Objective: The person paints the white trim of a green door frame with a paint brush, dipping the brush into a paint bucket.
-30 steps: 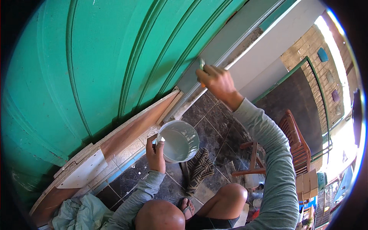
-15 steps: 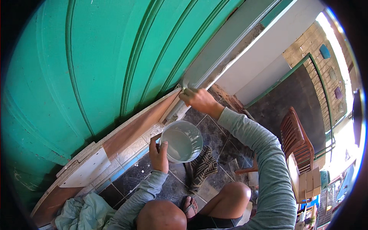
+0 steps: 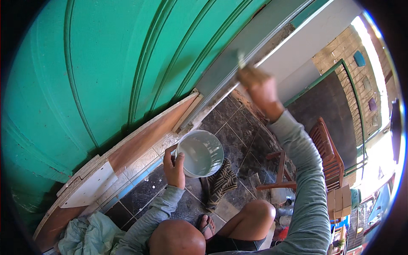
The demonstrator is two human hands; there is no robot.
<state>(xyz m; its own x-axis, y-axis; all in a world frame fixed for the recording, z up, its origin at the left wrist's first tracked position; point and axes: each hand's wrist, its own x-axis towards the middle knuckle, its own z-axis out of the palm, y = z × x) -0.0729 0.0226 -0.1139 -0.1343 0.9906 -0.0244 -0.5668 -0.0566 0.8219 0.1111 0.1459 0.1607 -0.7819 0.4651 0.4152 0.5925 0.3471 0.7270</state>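
My left hand (image 3: 174,170) grips a translucent plastic bucket (image 3: 207,171) by its left wall, thumb on the near side. Whitish liquid or residue shows inside, though how deep I cannot tell. Raised above and right of it, my right hand (image 3: 260,87) is closed around a paintbrush (image 3: 241,59), blurred by motion. Its pale tip points up at the grey door frame (image 3: 231,53); whether it touches is unclear. Left of the frame stands a green grooved panel (image 3: 110,55), with a brown board (image 3: 136,146) along its lower edge.
A patterned cloth (image 3: 222,185) lies on the dark tiled floor (image 3: 231,140) beyond my sandalled foot (image 3: 207,227). At the right stands a wooden chair (image 3: 327,148) near cardboard boxes (image 3: 339,203). A crumpled pale-green sheet (image 3: 89,236) lies at lower left. Behind the chair is a dark green-framed panel (image 3: 323,110).
My right hand has moved up and to the right with the paintbrush, from the frame's lower end to higher along it. The bucket has barely shifted in my left hand.
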